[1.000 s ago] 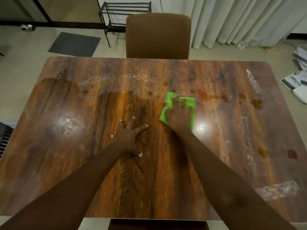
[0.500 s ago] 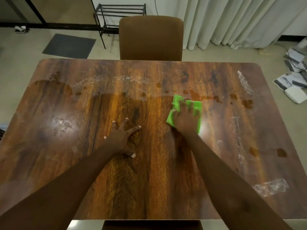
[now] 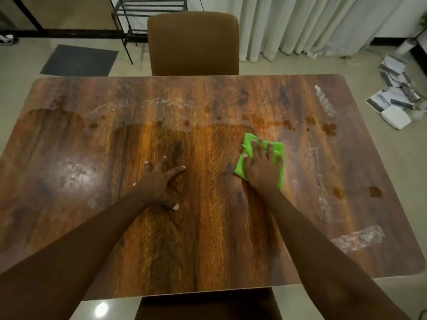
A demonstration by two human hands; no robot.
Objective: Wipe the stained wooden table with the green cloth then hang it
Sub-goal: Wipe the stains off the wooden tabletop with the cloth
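The wooden table (image 3: 69, 146) fills the view, with brown stains (image 3: 329, 129) in a band along its far right and two more near the right edge. White smears streak its right side and far left. A green cloth (image 3: 278, 150) lies flat right of centre. My right hand (image 3: 262, 166) presses on it with spread, straight fingers and covers most of it. My left hand (image 3: 159, 181) rests flat on the bare wood at centre, fingers spread.
A brown chair (image 3: 193, 42) stands at the far edge and another chair's top (image 3: 208, 306) shows at the near edge. A black metal rack (image 3: 150, 10), a dark mat (image 3: 79, 60) and curtains (image 3: 312, 24) are behind. Papers and a white box (image 3: 395, 116) lie on the floor right.
My right hand has slid the green cloth to the right across the table. The left hand has stayed flat in place. The camera view has shifted slightly.
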